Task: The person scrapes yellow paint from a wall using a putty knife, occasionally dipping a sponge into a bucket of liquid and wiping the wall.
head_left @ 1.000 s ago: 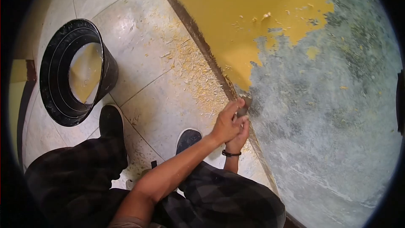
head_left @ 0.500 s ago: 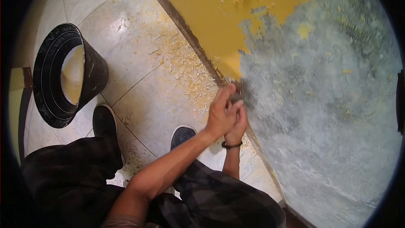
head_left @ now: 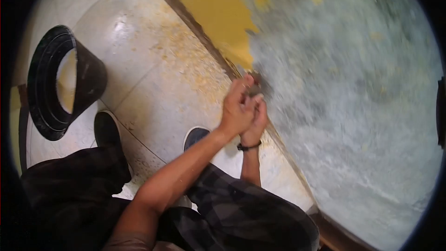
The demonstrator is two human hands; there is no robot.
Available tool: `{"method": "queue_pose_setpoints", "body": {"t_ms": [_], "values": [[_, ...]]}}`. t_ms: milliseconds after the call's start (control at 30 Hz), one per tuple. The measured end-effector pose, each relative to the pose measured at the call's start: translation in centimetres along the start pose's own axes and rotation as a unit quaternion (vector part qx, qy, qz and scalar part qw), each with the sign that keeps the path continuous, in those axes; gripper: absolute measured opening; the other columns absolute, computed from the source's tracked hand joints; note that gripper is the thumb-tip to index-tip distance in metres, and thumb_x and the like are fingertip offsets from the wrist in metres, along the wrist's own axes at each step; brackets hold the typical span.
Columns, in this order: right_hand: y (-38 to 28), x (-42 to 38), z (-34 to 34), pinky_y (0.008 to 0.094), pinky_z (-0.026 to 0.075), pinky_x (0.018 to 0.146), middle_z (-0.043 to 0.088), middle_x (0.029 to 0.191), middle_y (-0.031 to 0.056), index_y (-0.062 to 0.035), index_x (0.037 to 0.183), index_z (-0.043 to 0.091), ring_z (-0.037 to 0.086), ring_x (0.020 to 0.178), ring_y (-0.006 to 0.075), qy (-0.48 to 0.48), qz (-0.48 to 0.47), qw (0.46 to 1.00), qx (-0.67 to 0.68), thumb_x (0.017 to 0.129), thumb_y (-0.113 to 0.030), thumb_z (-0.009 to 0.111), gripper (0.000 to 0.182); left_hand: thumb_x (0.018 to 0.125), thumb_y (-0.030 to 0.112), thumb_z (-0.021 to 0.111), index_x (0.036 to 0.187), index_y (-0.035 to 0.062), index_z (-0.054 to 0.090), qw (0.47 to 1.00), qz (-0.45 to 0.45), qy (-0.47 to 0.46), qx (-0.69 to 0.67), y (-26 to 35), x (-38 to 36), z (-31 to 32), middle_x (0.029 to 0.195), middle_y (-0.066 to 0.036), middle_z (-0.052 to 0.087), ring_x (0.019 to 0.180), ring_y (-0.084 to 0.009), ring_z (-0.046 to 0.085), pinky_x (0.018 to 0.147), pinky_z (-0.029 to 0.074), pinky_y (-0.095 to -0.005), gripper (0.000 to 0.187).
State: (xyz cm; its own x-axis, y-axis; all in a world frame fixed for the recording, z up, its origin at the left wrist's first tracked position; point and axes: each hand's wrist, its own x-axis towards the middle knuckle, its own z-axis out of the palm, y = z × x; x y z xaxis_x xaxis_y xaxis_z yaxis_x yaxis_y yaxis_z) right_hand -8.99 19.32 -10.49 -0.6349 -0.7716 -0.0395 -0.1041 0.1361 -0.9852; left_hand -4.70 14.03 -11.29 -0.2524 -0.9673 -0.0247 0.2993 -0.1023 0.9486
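My left hand and my right hand, which has a dark band at its wrist, are close together at the foot of the wall. Their fingers are bent round a small flat tool, blurred and largely covered by the fingers. Its far end meets the wall where yellow paint borders a bare grey patch. Yellow and whitish flakes lie on the floor just left of my hands.
A black bucket with pale yellowish contents stands on the tiled floor at the left. My shoes and bent legs in dark checked trousers are below. A brown strip runs along the wall's base.
The view has shifted, so the bucket, wall and hands appear slightly further left, and the hands a little higher. Both hands keep their grip on the tool.
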Motion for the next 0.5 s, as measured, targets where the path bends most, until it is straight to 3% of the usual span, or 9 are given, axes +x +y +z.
{"method": "queue_pose_setpoints", "body": {"t_ms": [67,133,167,233,267,333,400,500], "values": [[1.1,0.3,0.0,0.0255,0.048,0.078,0.061,0.097,0.0051,-0.0003,0.107,0.053,0.058,0.088,0.0124,0.004,-0.001,0.999,0.043,0.088,-0.007,0.061,0.022,0.083,0.004,0.064,0.119,-0.0018,0.053,1.0,0.016,0.016,0.014,-0.5,0.0,0.1,0.114,-0.013,0.057,0.098,-0.019,0.059,0.07,0.051,-0.0258,0.038],[0.2,2.9,1.6,0.0278,0.048,0.079,0.061,0.096,0.0059,0.0008,0.108,0.053,0.059,0.089,0.0146,-0.081,-0.066,0.994,-0.027,0.087,-0.006,0.06,0.023,0.087,0.003,0.059,0.127,0.0033,0.049,0.998,-0.053,0.04,-0.012,-0.6,2.5,-1.5,0.109,-0.007,0.06,0.077,-0.0101,0.06,0.065,0.05,-0.0213,0.041],[-0.3,4.0,2.5,0.0278,0.048,0.079,0.061,0.096,0.0059,0.0008,0.108,0.053,0.059,0.089,0.0146,-0.07,-0.072,0.995,-0.016,0.087,-0.006,0.06,0.023,0.087,0.003,0.059,0.127,0.0033,0.049,0.999,-0.045,0.028,-0.003,0.4,3.9,-2.0,0.109,-0.007,0.06,0.077,-0.0101,0.06,0.065,0.05,-0.0213,0.041],[-1.8,6.0,5.3,0.0288,0.048,0.08,0.062,0.1,0.0078,0.0016,0.109,0.052,0.059,0.091,0.0165,-0.101,-0.078,0.985,-0.116,0.087,-0.005,0.059,0.024,0.09,0.004,0.058,0.127,0.0028,0.048,0.997,-0.056,0.047,-0.011,3.1,6.8,-3.6,0.103,-0.008,0.062,0.072,-0.0076,0.059,0.061,0.049,-0.0216,0.039],[-1.9,5.5,6.1,0.0288,0.048,0.08,0.062,0.1,0.0078,0.0016,0.109,0.052,0.059,0.091,0.0165,-0.11,-0.09,0.984,-0.105,0.087,-0.005,0.059,0.024,0.09,0.004,0.058,0.127,0.0028,0.048,0.998,-0.041,0.056,-0.005,3.4,6.7,-4.2,0.103,-0.008,0.062,0.072,-0.0076,0.059,0.061,0.049,-0.0216,0.039],[-0.8,3.2,6.7,0.0299,0.048,0.079,0.062,0.102,0.0088,0.0004,0.11,0.053,0.06,0.091,0.0175,-0.045,-0.097,0.994,0.004,0.089,-0.008,0.058,0.024,0.089,0.004,0.06,0.128,0.002,0.048,0.995,-0.104,-0.001,0.007,2.5,5.5,-4.7,0.107,-0.007,0.061,0.073,-0.0064,0.057,0.061,0.048,-0.0225,0.041],[0.7,2.2,5.2,0.0297,0.048,0.078,0.062,0.102,0.0079,-0.0011,0.111,0.053,0.059,0.092,0.0161,-0.055,-0.048,0.996,0.042,0.093,-0.011,0.053,0.021,0.084,0.004,0.065,0.123,-0.0017,0.05,0.996,-0.091,-0.02,0.005,1.8,4.1,-4.1,0.116,-0.009,0.058,0.087,-0.0116,0.061,0.068,0.052,-0.022,0.043],[1.7,-0.2,1.2,0.0224,0.047,0.074,0.06,0.108,0.0069,-0.0027,0.12,0.046,0.057,0.093,0.0115,-0.088,0.096,0.97,0.207,0.097,-0.012,0.046,0.025,0.083,0.004,0.067,0.122,-0.0009,0.051,0.999,-0.03,-0.039,-0.018,0.3,1.8,-2.6,0.114,-0.009,0.058,0.089,-0.0138,0.061,0.069,0.052,-0.0227,0.043]]}}
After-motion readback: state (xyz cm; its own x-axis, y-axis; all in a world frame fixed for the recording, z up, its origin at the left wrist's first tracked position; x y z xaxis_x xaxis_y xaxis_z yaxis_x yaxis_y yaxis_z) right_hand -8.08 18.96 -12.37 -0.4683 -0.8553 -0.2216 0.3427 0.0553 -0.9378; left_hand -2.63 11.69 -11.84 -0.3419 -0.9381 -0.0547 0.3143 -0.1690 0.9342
